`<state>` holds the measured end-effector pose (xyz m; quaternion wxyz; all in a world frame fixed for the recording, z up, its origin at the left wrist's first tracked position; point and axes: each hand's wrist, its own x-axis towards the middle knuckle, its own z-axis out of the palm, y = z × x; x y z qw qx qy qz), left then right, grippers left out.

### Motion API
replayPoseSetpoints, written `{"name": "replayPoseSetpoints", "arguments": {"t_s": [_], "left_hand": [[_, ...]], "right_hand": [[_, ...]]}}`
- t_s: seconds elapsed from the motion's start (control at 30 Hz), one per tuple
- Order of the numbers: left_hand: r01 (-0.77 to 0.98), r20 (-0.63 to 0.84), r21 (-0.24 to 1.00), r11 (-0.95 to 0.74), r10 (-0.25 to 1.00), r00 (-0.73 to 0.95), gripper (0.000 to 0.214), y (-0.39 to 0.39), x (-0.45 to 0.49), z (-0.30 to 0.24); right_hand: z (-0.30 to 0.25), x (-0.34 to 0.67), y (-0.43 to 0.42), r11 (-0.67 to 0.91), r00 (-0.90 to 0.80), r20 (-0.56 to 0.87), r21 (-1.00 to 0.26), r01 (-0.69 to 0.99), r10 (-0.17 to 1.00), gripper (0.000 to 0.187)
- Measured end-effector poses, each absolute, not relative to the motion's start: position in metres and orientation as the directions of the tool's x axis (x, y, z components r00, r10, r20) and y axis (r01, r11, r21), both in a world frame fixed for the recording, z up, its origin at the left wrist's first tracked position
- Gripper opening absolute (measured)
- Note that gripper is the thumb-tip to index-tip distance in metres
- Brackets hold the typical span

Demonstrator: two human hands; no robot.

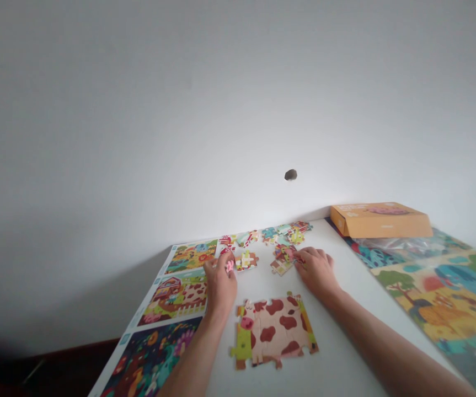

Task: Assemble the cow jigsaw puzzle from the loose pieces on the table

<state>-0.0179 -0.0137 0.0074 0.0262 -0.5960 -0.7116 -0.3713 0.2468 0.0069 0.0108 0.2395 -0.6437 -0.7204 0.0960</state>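
My left hand (220, 282) stands over the white table (258, 281), its fingertips pinching a small pink-and-white jigsaw piece (230, 266). My right hand (316, 271) rests flat, with its fingertips against a small cluster of jigsaw pieces (283, 259). Between my hands lies a partly joined jigsaw with a brown-spotted cow pattern (274, 331), touching neither hand. Loose pieces (279, 234) are scattered towards the far edge, and one joined pair (246, 260) lies right of my left hand.
Printed picture sheets (174, 298) run along the table's left side, beyond which the floor drops away. A large illustrated landscape sheet (440, 298) and an orange cardboard box (380, 219) lie on the right. A white wall with a small hole (290, 175) rises behind.
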Motion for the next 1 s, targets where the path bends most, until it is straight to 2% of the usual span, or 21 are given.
{"name": "replayPoseSetpoints", "arguments": {"t_s": [0.13,0.23,0.33,0.43,0.5,0.83,1.0], "left_hand": [[0.843,0.561,0.534,-0.063,0.772,-0.298,0.031,-0.011,-0.022,0.009],[0.802,0.622,0.577,-0.155,0.72,-0.308,0.015,-0.009,-0.022,0.007],[0.761,0.624,0.589,-0.272,0.752,-0.214,0.003,-0.008,-0.02,0.004],[0.762,0.535,0.546,-0.348,0.845,0.002,0.006,-0.01,-0.015,0.003],[0.777,0.485,0.514,-0.365,0.87,0.088,0.011,-0.013,-0.012,0.005],[0.684,0.43,0.573,-0.452,0.876,0.218,0.021,-0.019,-0.009,0.009],[0.787,0.446,0.441,-0.43,0.866,0.224,0.024,-0.021,-0.008,0.008]], "right_hand": [[0.011,0.246,0.007,0.147,-0.049,0.223,-0.448,0.882,0.974,0.03],[0.013,0.246,0.006,0.106,-0.014,0.208,-0.436,0.894,0.978,0.03],[0.015,0.245,0.005,0.054,0.027,0.185,-0.416,0.908,0.982,0.029],[0.017,0.245,0.004,0.045,0.03,0.174,-0.411,0.911,0.984,0.028],[0.018,0.245,0.004,0.048,0.024,0.167,-0.414,0.909,0.986,0.028],[0.014,0.246,0.007,0.013,0.069,0.177,-0.425,0.905,0.982,0.031],[0.012,0.247,0.007,0.019,0.064,0.185,-0.411,0.911,0.981,0.04]]}}
